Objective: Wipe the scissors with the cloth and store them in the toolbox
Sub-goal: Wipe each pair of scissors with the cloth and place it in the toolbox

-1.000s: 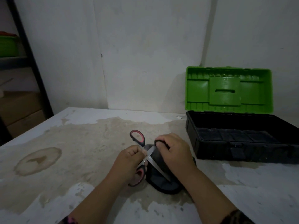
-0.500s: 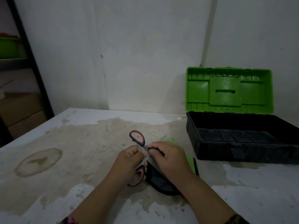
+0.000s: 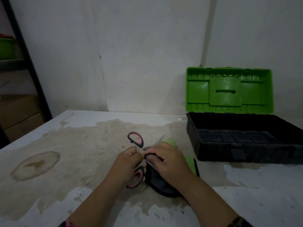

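Note:
The scissors [image 3: 135,139] have black and pink handles and lie spread open on the table in front of me. My left hand [image 3: 129,163] grips them near the pivot, between the two handle loops. My right hand [image 3: 167,161] pinches a fold of the dark cloth [image 3: 159,182] around one blade close to the pivot. The other blade tip points up to the right past my fingers. The cloth shows a green side [image 3: 190,163] to the right of my right hand. The toolbox [image 3: 213,149] stands open at the right, black base and green lid [image 3: 229,90] upright.
The table [image 3: 73,161] is white with brown stains and a round mark at the left. A wall runs behind it. At the far left stands a black shelf frame [image 3: 27,63] with a green container [image 3: 5,48] and cardboard boxes [image 3: 19,117].
My right hand has slid with the cloth along the blade toward the pivot. The cloth has turned over, so its green side now shows at the right. The left hand has held still.

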`<state>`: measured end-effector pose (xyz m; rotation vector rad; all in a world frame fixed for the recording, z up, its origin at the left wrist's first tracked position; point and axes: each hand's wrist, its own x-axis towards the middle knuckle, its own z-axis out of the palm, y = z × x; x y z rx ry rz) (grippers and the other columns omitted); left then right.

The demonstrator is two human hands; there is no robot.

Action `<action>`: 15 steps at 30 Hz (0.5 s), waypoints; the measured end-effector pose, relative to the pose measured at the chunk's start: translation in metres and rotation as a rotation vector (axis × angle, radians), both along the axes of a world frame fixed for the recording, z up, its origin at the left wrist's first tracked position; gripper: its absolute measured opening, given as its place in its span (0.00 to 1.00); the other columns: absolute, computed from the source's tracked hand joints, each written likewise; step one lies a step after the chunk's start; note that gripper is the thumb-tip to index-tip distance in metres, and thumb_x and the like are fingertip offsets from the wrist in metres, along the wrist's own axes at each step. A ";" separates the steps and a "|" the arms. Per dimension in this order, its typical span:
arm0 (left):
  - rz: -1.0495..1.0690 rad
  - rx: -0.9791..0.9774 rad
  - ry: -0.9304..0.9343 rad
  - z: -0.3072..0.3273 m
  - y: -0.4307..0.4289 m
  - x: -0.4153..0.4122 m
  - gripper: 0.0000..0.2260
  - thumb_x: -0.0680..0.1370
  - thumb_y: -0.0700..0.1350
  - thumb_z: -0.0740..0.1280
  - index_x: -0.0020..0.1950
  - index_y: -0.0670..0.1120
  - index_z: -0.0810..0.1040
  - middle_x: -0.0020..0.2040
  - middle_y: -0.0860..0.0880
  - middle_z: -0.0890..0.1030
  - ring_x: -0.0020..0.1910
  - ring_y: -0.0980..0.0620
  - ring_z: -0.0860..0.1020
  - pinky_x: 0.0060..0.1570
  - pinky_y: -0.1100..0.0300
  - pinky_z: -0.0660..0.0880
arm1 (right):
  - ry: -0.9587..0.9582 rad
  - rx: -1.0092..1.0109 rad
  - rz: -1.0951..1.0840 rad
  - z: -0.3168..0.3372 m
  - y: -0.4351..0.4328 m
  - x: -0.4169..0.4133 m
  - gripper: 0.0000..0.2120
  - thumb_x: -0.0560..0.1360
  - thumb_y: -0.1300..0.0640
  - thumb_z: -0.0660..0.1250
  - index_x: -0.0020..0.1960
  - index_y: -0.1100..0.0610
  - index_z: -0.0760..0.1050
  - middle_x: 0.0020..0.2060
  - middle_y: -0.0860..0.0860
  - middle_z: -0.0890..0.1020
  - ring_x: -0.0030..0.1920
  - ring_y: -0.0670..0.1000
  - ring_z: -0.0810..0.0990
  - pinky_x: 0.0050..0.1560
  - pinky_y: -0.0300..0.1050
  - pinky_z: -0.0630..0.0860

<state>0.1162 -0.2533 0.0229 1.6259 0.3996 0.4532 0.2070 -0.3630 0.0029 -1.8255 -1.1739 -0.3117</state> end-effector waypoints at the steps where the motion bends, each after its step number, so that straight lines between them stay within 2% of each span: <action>1: -0.002 0.005 -0.003 0.001 0.000 0.000 0.13 0.78 0.33 0.60 0.33 0.39 0.69 0.18 0.52 0.71 0.16 0.61 0.67 0.19 0.71 0.63 | -0.013 -0.016 0.000 0.000 0.002 0.001 0.06 0.71 0.58 0.66 0.45 0.54 0.81 0.38 0.49 0.80 0.41 0.43 0.74 0.43 0.28 0.68; 4: -0.010 0.013 -0.019 0.001 0.000 -0.002 0.14 0.78 0.35 0.61 0.32 0.40 0.69 0.19 0.53 0.72 0.17 0.60 0.68 0.20 0.71 0.65 | -0.002 0.089 -0.137 0.003 0.001 0.008 0.04 0.71 0.61 0.67 0.43 0.55 0.80 0.37 0.50 0.80 0.40 0.44 0.75 0.42 0.29 0.69; 8: -0.004 -0.020 -0.004 0.000 -0.001 -0.001 0.15 0.78 0.33 0.61 0.31 0.41 0.68 0.18 0.52 0.71 0.16 0.60 0.66 0.18 0.70 0.63 | -0.004 0.005 -0.030 0.000 0.005 -0.003 0.05 0.71 0.59 0.66 0.44 0.55 0.81 0.38 0.50 0.82 0.41 0.43 0.75 0.42 0.24 0.67; 10: -0.012 0.000 0.004 0.000 0.001 -0.002 0.15 0.78 0.34 0.61 0.31 0.41 0.69 0.18 0.53 0.71 0.16 0.60 0.67 0.18 0.70 0.64 | 0.021 0.011 -0.049 0.000 0.004 -0.001 0.05 0.71 0.59 0.66 0.43 0.55 0.81 0.38 0.49 0.81 0.41 0.43 0.75 0.43 0.25 0.67; 13: -0.031 0.107 0.035 0.001 0.003 -0.003 0.14 0.78 0.36 0.62 0.32 0.41 0.71 0.21 0.53 0.75 0.20 0.60 0.71 0.23 0.71 0.67 | 0.095 0.108 -0.245 0.005 -0.001 0.015 0.04 0.72 0.61 0.67 0.44 0.55 0.81 0.39 0.48 0.81 0.41 0.44 0.76 0.44 0.29 0.68; 15: -0.047 0.119 0.064 0.002 0.002 -0.004 0.14 0.78 0.37 0.62 0.32 0.41 0.71 0.21 0.52 0.75 0.19 0.59 0.71 0.22 0.70 0.67 | 0.248 0.159 -0.354 0.008 -0.008 0.026 0.04 0.73 0.61 0.67 0.43 0.54 0.80 0.38 0.47 0.81 0.42 0.45 0.77 0.42 0.32 0.68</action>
